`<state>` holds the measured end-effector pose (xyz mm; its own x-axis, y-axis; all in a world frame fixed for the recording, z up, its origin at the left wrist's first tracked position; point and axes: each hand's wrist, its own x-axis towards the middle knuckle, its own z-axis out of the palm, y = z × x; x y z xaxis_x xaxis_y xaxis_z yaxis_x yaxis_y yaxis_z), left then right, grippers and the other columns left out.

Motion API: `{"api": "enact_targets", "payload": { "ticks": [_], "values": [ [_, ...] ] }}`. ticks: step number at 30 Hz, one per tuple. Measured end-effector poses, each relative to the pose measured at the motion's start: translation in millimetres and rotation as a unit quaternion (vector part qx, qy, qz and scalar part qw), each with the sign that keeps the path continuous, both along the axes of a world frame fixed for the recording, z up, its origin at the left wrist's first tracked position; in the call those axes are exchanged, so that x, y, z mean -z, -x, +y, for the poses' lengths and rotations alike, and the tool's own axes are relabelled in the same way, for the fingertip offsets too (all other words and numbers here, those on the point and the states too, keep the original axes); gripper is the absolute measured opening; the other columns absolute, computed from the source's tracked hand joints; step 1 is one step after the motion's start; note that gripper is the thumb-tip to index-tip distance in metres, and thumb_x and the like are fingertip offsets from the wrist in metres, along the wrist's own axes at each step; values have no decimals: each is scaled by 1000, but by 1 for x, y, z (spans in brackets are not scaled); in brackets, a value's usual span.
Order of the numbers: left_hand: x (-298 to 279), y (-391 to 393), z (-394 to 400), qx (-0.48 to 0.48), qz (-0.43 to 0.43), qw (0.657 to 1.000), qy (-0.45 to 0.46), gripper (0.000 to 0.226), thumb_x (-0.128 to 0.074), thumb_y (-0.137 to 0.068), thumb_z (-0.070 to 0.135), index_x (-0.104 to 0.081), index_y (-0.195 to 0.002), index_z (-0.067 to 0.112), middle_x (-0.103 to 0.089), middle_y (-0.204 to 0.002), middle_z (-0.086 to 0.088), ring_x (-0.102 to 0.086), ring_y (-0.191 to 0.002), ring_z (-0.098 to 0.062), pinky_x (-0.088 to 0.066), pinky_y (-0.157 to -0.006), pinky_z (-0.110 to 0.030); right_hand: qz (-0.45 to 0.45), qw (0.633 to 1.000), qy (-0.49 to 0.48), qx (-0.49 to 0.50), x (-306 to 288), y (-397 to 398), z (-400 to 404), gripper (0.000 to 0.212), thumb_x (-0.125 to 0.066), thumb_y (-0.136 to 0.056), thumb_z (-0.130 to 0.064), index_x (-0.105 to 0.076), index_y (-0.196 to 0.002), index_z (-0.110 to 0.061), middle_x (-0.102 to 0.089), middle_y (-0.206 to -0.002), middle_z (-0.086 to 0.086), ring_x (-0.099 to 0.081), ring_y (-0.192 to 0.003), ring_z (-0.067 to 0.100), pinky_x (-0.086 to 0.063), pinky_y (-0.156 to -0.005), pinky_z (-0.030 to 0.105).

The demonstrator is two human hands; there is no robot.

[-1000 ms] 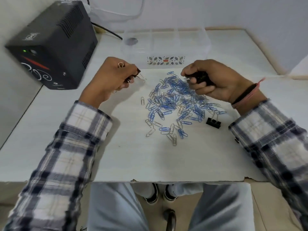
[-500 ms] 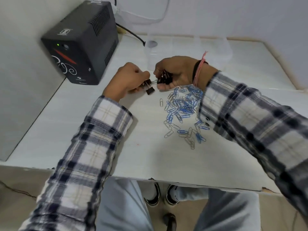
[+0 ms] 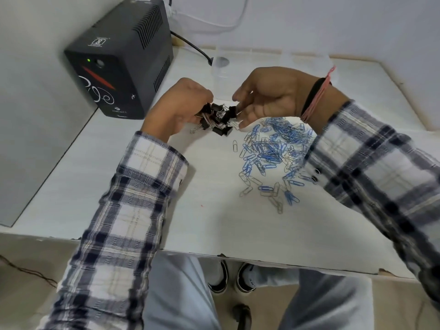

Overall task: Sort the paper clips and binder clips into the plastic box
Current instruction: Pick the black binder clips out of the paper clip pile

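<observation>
Several black binder clips lie in a heap on the white table between my two hands. My left hand is curled over the heap's left side, fingers closed on some of the clips. My right hand sits at the heap's right side, palm turned left and fingers spread, with one clip against its fingertips. A pile of blue and silver paper clips is spread to the right, partly under my right sleeve. The clear plastic box stands behind my hands, mostly hidden by the right one.
A black power unit with a green light stands at the table's back left, and a black cable runs behind it. Walls close off the left and back. The table's front edge is chipped, with my legs below it.
My right hand crossed over from the right side of the paper clip pile to my left hand. It opened there, and the binder clips it carried now lie heaped between the hands.
</observation>
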<state>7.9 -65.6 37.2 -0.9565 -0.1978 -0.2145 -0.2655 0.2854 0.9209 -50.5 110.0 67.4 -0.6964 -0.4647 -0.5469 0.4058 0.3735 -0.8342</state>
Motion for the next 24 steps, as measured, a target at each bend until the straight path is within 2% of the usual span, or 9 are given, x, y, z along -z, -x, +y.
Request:
{"api": "enact_targets", "payload": {
  "ticks": [2, 4, 6, 8, 10, 13, 17, 20, 24],
  "values": [
    [-2, -1, 0, 6, 3, 1000, -1, 18, -56, -97, 4, -67, -110, -2, -64, -95, -16, -67, -79, -25, -65, -74, -37, 9, 1000, 10, -2, 0, -5, 8, 29, -36, -97, 10, -48, -122, 4, -50, -122, 26, -57, -124, 46, -51, -97, 63],
    [-2, -2, -2, 11, 3, 1000, -10, 23, -56, -99, 3, -66, -118, -5, -66, -102, -17, -72, -70, -18, -63, -66, -31, 42, 999, -3, -11, -2, -11, 19, 33, -36, -98, 12, -52, -126, 6, -52, -125, 27, -60, -115, 38, -56, -92, 57],
    [-2, -1, -4, 16, 2, 1000, -25, 24, -54, -99, 0, -65, -121, -3, -67, -105, -17, -74, -63, -11, -62, -68, -32, 89, 995, -29, -24, -5, -14, 34, 30, -42, -99, 10, -58, -124, 8, -58, -127, 29, -66, -105, 33, -60, -89, 52],
    [-1, 0, -5, 22, -1, 999, -26, 23, -54, -100, 0, -67, -119, 1, -68, -110, -17, -74, -72, -13, -62, -76, -36, 136, 988, -56, -39, -9, -17, 53, 25, -50, -99, 7, -61, -121, 9, -64, -125, 30, -72, -104, 37, -62, -85, 48],
    [1, 1, -6, 26, 0, 1000, -15, 22, -55, -99, 3, -69, -115, 6, -70, -116, -16, -72, -83, -16, -60, -81, -36, 183, 975, -101, -77, -17, -22, 74, 22, -56, -98, 3, -63, -119, 7, -70, -115, 30, -75, -98, 38, -63, -84, 46],
    [3, 3, -5, 27, 7, 1000, -4, 22, -57, -98, 5, -72, -113, 10, -73, -114, -12, -70, -83, -13, -56, -84, -34, 226, 942, -181, -167, -31, -28, 104, 18, -63, -94, 1, -69, -111, 5, -75, -101, 25, -73, -84, 32, -63, -82, 43],
    [6, 5, -4, -1, 40, 999, 7, 20, -59, -96, 7, -75, -102, 17, -76, -113, -9, -68, -91, -13, -53, -100, -38, 215, 918, -242, -228, -38, -36, 130, 8, -72, -87, -2, -77, -93, -1, -76, -87, 23, -69, -73, 27, -64, -72, 38],
    [8, 5, -2, -33, 78, 996, 6, 21, -59, -96, 9, -76, -104, 18, -77, -107, -1, -72, -106, -10, -56, -99, -30, 189, 906, -277, -257, -34, -44, 136, 6, -80, -80, -7, -79, -85, -4, -76, -81, 19, -67, -70, 26, -59, -64, 32],
    [10, 4, 3, -52, 158, 986, -15, 24, -57, -92, 6, -76, -105, 11, -79, -101, -4, -76, -98, -12, -58, -97, -35, 157, 882, -332, -294, -25, -54, 136, 16, -88, -72, -15, -78, -79, -5, -74, -71, 13, -67, -67, 23, -56, -61, 30]
  ]
}}
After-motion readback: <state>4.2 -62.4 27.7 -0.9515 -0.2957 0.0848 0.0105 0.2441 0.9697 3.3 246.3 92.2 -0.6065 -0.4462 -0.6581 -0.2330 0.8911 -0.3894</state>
